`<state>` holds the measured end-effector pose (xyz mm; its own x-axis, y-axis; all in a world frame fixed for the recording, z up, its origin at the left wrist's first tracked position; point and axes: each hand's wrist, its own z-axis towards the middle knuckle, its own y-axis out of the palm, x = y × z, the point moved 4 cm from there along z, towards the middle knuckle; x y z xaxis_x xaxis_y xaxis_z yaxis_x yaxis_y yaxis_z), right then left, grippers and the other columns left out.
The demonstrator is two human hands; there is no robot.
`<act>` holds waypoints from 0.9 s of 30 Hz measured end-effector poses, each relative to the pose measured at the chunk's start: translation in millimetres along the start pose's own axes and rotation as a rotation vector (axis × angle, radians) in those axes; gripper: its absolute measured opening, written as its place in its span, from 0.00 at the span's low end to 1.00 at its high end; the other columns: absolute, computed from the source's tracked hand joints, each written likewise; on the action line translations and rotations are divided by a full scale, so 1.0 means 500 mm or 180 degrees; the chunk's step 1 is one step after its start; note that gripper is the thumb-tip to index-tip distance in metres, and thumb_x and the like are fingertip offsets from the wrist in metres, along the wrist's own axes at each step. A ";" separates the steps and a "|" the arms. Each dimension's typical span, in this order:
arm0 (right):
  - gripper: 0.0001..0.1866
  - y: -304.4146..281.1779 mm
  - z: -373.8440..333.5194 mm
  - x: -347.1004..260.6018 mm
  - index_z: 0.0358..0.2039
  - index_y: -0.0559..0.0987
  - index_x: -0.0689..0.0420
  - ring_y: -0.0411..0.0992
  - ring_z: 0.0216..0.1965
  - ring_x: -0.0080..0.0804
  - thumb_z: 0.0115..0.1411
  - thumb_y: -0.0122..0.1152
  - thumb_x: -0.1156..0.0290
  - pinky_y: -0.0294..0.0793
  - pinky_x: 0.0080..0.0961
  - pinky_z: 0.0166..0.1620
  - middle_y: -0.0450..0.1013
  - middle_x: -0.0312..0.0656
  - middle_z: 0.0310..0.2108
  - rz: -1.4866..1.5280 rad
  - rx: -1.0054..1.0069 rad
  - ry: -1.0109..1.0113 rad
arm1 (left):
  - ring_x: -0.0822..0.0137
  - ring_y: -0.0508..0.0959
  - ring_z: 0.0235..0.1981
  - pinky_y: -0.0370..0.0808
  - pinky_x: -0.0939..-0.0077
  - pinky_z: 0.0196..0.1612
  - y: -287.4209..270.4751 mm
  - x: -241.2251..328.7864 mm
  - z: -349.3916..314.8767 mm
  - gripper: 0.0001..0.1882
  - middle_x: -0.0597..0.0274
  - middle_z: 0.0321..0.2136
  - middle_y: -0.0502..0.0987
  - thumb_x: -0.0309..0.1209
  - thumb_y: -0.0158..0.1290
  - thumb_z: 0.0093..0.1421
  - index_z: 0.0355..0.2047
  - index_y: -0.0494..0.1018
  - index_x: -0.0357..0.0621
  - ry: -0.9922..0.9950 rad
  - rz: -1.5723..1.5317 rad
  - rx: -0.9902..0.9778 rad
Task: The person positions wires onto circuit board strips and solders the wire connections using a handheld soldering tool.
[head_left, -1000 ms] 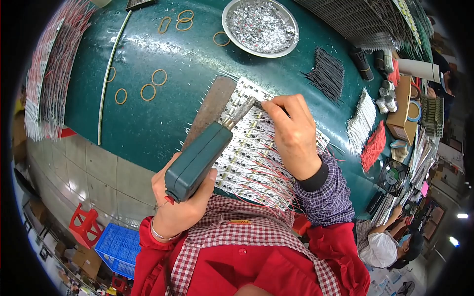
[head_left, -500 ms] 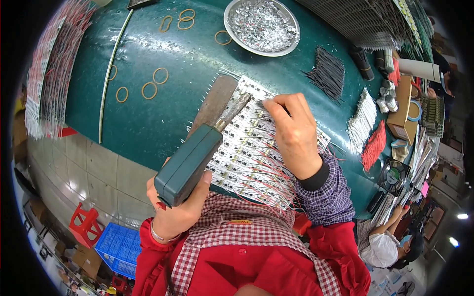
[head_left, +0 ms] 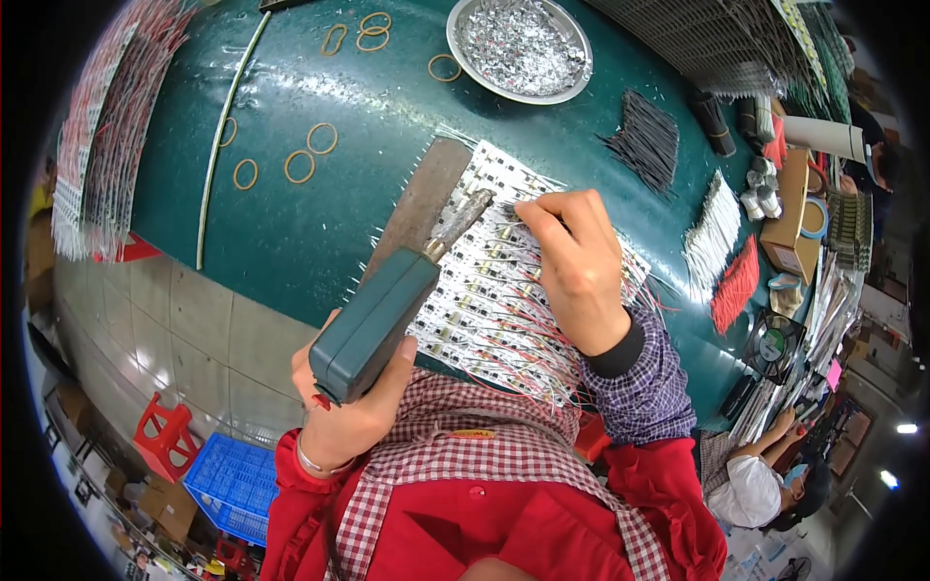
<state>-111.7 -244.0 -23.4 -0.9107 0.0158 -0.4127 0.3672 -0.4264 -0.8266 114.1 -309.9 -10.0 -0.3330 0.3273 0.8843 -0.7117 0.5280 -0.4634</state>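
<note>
My left hand point(head_left: 354, 421) grips a green soldering gun point(head_left: 376, 324) from below, fingers wrapped round its body. The gun's metal tip reaches over a white circuit board panel point(head_left: 499, 169) lined with small dark parts and rows of thin red, white and dark wires. Just right of that tip, my right hand point(head_left: 581, 266) is closed in a pinch on a thin wire, low over the board. The wire is mostly hidden by the fingers. Along the panel's left edge lies a flat brownish bar point(head_left: 419, 203).
Beyond the panel stands a round metal bowl point(head_left: 452, 44) of silvery scraps. Bundles of black point(head_left: 641, 142), white point(head_left: 712, 232) and red wires point(head_left: 736, 286) lie to the right, near a cardboard box point(head_left: 790, 242) and a small fan point(head_left: 773, 344). Rubber bands point(head_left: 300, 167) are scattered left.
The view has shifted slightly, so the table things sit a little differently. Both hands keep nearly the same places, the soldering tip still close to my right fingertips.
</note>
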 end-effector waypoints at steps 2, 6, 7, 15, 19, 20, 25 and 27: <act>0.17 0.002 -0.003 0.000 0.38 0.78 0.63 0.71 0.36 0.40 0.43 0.59 0.86 0.74 0.32 0.35 0.72 0.43 0.34 -0.0004 -0.0008 0.0002 | 0.65 0.79 0.25 0.75 0.74 0.30 0.002 0.000 0.005 0.08 0.57 0.30 0.80 0.19 0.64 0.50 0.33 0.80 0.37 -0.0437 -0.0467 0.0050; 0.16 0.003 -0.003 -0.001 0.38 0.78 0.62 0.70 0.36 0.40 0.45 0.59 0.85 0.74 0.32 0.34 0.71 0.43 0.34 -0.0048 -0.0030 0.0020 | 0.70 0.78 0.25 0.74 0.77 0.28 0.006 -0.001 0.010 0.09 0.58 0.30 0.80 0.18 0.63 0.51 0.34 0.79 0.33 -0.0369 -0.0583 -0.0017; 0.16 0.003 -0.003 -0.002 0.38 0.78 0.62 0.70 0.36 0.40 0.45 0.59 0.85 0.74 0.32 0.34 0.71 0.43 0.34 -0.0048 -0.0031 0.0022 | 0.71 0.78 0.25 0.73 0.77 0.27 0.008 -0.003 0.010 0.09 0.57 0.29 0.79 0.18 0.62 0.51 0.34 0.79 0.33 -0.0341 -0.0623 -0.0004; 0.22 0.004 -0.001 -0.003 0.38 0.80 0.64 0.71 0.36 0.41 0.39 0.60 0.91 0.73 0.33 0.37 0.72 0.44 0.34 -0.0004 -0.0119 0.0139 | 0.71 0.77 0.24 0.72 0.76 0.25 0.012 0.001 0.015 0.09 0.57 0.28 0.77 0.17 0.62 0.51 0.34 0.78 0.32 -0.0299 -0.0576 -0.0071; 0.15 0.004 0.001 -0.003 0.37 0.78 0.63 0.70 0.36 0.39 0.45 0.60 0.85 0.73 0.31 0.34 0.71 0.43 0.34 -0.0104 -0.0158 -0.0003 | 0.70 0.77 0.24 0.72 0.76 0.26 0.009 0.004 0.016 0.09 0.56 0.28 0.78 0.17 0.62 0.50 0.33 0.78 0.31 -0.0270 -0.0443 -0.0115; 0.15 0.004 0.001 -0.003 0.37 0.78 0.63 0.70 0.36 0.39 0.45 0.60 0.85 0.73 0.31 0.34 0.71 0.43 0.34 -0.0100 -0.0171 0.0003 | 0.69 0.77 0.24 0.72 0.76 0.26 0.009 0.004 0.015 0.08 0.56 0.28 0.78 0.17 0.62 0.50 0.33 0.78 0.31 -0.0272 -0.0404 -0.0128; 0.14 0.005 0.001 0.000 0.36 0.78 0.63 0.70 0.36 0.39 0.45 0.60 0.85 0.73 0.32 0.34 0.71 0.43 0.34 -0.0073 -0.0164 -0.0009 | 0.64 0.78 0.24 0.74 0.74 0.27 0.003 0.007 0.010 0.07 0.55 0.28 0.79 0.17 0.62 0.49 0.31 0.78 0.32 -0.0156 -0.0358 -0.0054; 0.14 0.004 0.001 -0.001 0.36 0.78 0.63 0.70 0.36 0.39 0.46 0.60 0.85 0.73 0.32 0.34 0.71 0.43 0.34 -0.0074 -0.0156 0.0006 | 0.63 0.78 0.24 0.74 0.73 0.27 0.000 0.005 0.007 0.07 0.55 0.28 0.79 0.17 0.62 0.49 0.30 0.78 0.32 -0.0214 -0.0380 -0.0044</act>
<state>-110.3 -245.5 -24.6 -0.9188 0.0269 -0.3938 0.3548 -0.3812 -0.8537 111.0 -311.5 -7.5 -0.2876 0.2085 0.9348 -0.7403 0.5708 -0.3551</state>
